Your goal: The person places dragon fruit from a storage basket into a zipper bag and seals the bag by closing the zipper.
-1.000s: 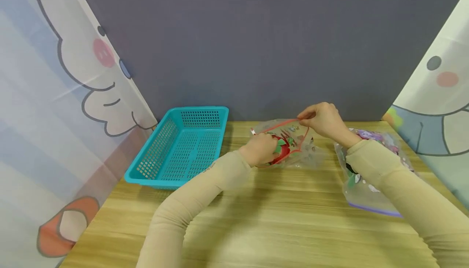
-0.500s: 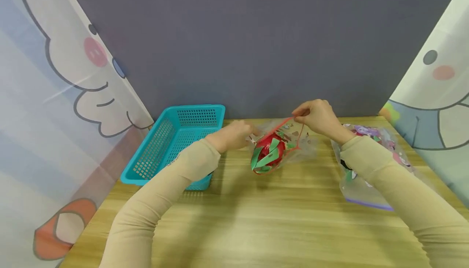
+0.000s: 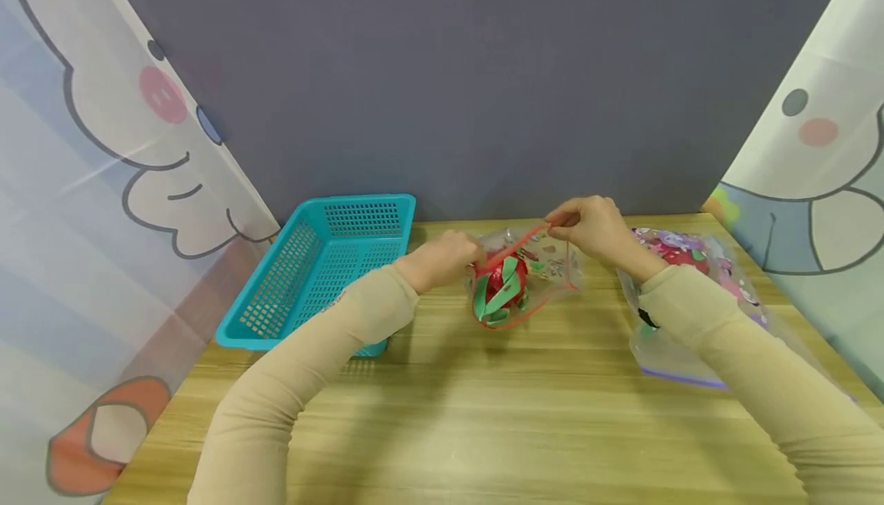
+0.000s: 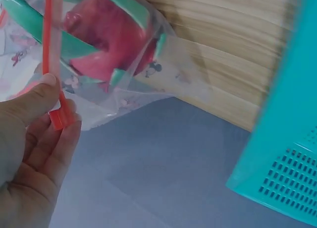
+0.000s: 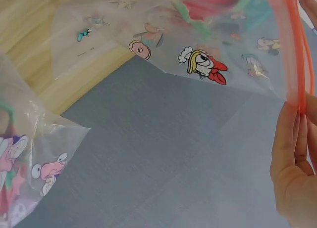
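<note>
Zip bag with the red-and-green fruit, pulled open from both ends

You've got the clear zip bag (image 3: 528,275) on the counter (image 3: 483,413) just right of the teal basket (image 3: 324,278), with the red and green fruit (image 3: 500,290) sitting in its mouth. Your left hand (image 3: 445,258) has its grip pinched on the near end of the red zip strip (image 4: 52,55) and your right hand (image 3: 594,229) pinches the far end, so the strip is stretched taut between them. A second printed bag (image 3: 680,290) lies farther right of the basket, under your right sleeve.
</note>
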The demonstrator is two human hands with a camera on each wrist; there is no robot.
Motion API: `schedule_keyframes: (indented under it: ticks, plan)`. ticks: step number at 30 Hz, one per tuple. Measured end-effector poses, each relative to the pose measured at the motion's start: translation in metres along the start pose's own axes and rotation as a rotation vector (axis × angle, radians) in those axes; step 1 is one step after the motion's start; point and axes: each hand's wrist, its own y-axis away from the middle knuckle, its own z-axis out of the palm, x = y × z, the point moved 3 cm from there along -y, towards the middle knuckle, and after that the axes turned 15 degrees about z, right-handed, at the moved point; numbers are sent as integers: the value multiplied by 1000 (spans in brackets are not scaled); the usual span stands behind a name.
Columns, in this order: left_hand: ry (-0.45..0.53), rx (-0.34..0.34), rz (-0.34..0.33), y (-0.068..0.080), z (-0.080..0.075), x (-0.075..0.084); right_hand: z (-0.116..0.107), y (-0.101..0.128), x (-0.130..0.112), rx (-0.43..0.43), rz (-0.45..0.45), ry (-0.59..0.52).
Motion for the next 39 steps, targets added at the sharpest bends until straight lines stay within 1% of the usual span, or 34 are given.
schedule_keyframes:
  ticks: [4, 7, 9, 11, 15, 18, 21, 24, 25, 27, 29, 32, 35, 39]
  plan:
    - [-4, 12, 6, 6, -1, -4, 3, 4, -1, 0, -50, 60]
    - [-11, 38, -3, 9, -1, -6, 5, 6, -2, -1, -73, 82]
    - [-2, 59, -25, 11, -1, -7, 6, 8, -1, -16, -68, 61]
    - [26, 76, -63, 14, 0, -7, 6, 12, 3, -47, -43, 11]
    - [91, 81, -158, 22, 1, -7, 6, 24, 13, -115, 19, -135]
    - [115, 76, -208, 28, 1, -6, 6, 34, 20, -129, 42, -201]
    - [117, 69, -224, 32, 1, -5, 8, 42, 26, -144, 44, -201]
    - [118, 58, -223, 35, 1, -3, 16, 50, 34, -151, 24, -149]
    - [124, 57, -222, 35, 1, -3, 20, 53, 37, -141, 3, -121]
    - [135, 55, -225, 36, 2, -2, 28, 58, 42, -80, -80, -23]
    - [155, 54, -230, 37, 2, -1, 36, 62, 45, 19, -195, 92]
    - [177, 58, -228, 38, 2, -1, 44, 64, 47, 199, -373, 185]
    - [178, 47, -222, 38, 2, -2, 46, 64, 47, 273, -472, 152]
    - [143, 4, -221, 39, 3, -2, 46, 63, 45, 288, -524, 104]
